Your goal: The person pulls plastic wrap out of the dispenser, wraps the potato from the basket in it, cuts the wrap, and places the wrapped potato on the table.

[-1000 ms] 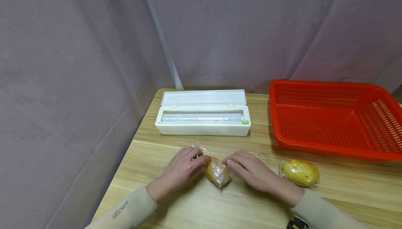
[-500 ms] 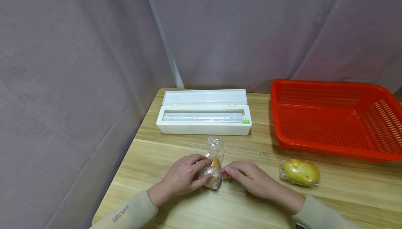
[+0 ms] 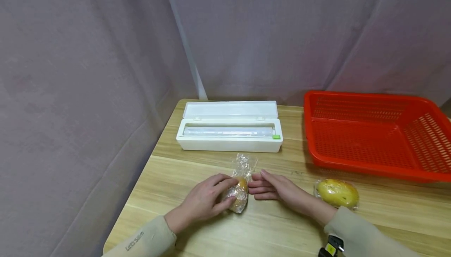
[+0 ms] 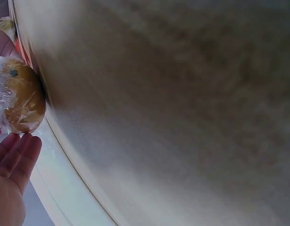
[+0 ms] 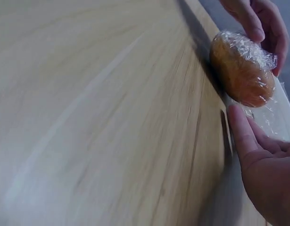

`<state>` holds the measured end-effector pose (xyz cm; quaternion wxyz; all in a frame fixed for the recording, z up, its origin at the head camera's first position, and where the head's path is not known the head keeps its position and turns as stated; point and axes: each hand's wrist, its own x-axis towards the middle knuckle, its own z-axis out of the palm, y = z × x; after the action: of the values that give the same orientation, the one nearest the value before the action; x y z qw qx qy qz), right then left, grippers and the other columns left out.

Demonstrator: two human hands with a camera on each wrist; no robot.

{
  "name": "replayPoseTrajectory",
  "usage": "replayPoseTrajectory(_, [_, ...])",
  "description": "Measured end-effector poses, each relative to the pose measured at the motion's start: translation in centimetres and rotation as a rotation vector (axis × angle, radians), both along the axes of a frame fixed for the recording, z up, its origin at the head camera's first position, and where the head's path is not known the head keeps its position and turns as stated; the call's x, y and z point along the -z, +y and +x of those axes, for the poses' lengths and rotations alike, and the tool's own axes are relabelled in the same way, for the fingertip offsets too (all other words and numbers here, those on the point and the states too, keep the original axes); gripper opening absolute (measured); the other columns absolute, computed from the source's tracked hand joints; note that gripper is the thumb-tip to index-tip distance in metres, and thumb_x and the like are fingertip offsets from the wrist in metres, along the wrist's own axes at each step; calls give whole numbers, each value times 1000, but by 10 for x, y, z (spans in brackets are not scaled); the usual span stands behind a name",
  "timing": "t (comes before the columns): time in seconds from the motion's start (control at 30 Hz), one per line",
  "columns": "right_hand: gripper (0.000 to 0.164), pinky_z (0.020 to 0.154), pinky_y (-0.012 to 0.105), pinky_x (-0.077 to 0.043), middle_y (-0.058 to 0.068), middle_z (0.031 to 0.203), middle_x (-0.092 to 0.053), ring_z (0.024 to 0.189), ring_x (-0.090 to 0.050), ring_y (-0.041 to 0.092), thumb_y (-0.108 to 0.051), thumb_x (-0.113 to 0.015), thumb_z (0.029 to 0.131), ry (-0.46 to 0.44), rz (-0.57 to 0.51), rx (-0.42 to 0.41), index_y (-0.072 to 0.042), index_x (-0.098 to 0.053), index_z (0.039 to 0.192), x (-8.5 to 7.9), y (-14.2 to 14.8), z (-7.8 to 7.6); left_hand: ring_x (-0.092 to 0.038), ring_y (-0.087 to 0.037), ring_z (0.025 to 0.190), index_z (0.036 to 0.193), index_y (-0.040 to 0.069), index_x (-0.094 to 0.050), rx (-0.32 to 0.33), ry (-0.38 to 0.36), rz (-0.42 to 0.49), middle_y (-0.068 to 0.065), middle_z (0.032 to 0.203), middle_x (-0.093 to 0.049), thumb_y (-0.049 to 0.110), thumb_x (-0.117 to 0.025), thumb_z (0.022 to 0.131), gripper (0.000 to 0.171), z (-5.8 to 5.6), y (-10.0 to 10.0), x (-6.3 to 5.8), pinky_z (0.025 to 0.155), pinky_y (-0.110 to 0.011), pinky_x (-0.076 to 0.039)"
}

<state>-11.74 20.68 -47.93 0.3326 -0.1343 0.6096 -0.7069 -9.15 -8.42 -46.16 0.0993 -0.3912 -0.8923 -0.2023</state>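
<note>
A yellow-orange mango (image 3: 242, 186) wrapped in crinkled cling film lies on the table, with a loose tail of film (image 3: 244, 164) sticking out at its far side. My left hand (image 3: 208, 195) holds it from the left, thumb on the near side and fingers over the top. To its right, my right hand (image 3: 276, 188) has its fingers straight and slightly spread, fingertips close beside the mango. In the right wrist view the wrapped mango (image 5: 241, 70) sits between both hands, shiny film bunched on its upper side. The left wrist view shows the mango (image 4: 27, 96) just above my left fingers.
Behind the hands stands a white cling film box (image 3: 230, 144), lid up, roll inside, with a green slider (image 3: 276, 136). A red plastic basket (image 3: 370, 167) stands at the right rear. Another wrapped mango (image 3: 337, 193) lies right of my right wrist. Grey curtains enclose the table.
The mango has shifted slightly left and turned, with its film tail now toward the box. My right hand has gone from curled fingers at the film to straight fingers, palm turned toward the mango.
</note>
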Motion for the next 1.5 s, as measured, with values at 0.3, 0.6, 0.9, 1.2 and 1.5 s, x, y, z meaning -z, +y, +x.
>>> replayPoseTrajectory(0.3, [72, 111, 41, -53, 29, 145, -57, 127, -64, 24, -43, -35, 118, -88, -62, 104, 18, -28, 155, 4, -13, -6, -69, -18, 117, 140, 15, -67, 39, 17, 28, -5, 133, -68, 34, -72, 103, 42, 4, -4, 1, 99, -35, -60])
replayPoseTrajectory(0.6, [76, 127, 50, -30, 41, 167, -20, 156, -27, 51, -37, -38, 116, -197, -98, 233, 9, -2, 166, -2, -41, -5, -69, -19, 120, 140, 15, -68, 48, 44, 40, -6, 135, -67, 35, -73, 102, 43, 5, -6, 4, 101, -35, -59])
replayPoseTrajectory(0.9, [70, 128, 52, -25, 33, 168, -28, 157, -28, 47, -34, -38, 116, -119, -85, 212, 5, -9, 167, -6, -53, -5, -67, -18, 122, 139, 15, -69, 12, 41, 7, -5, 135, -68, 38, -69, 105, 41, 4, -4, 2, 102, -34, -58])
replayPoseTrajectory(1.2, [67, 129, 49, -20, 30, 172, -19, 160, -23, 43, -33, -37, 116, 4, 2, 202, 11, -19, 164, -8, -53, 1, -67, -18, 121, 138, 16, -70, -18, 22, -13, -4, 133, -68, 38, -70, 104, 41, 2, 0, 1, 101, -34, -59])
replayPoseTrajectory(1.5, [64, 129, 48, -19, 22, 173, -27, 161, -22, 37, -40, -31, 118, 159, 110, 152, 5, -32, 163, -5, -50, 5, -69, -20, 120, 137, 14, -67, -36, 20, 29, -5, 133, -70, 37, -70, 104, 41, 3, 2, 3, 100, -37, -60])
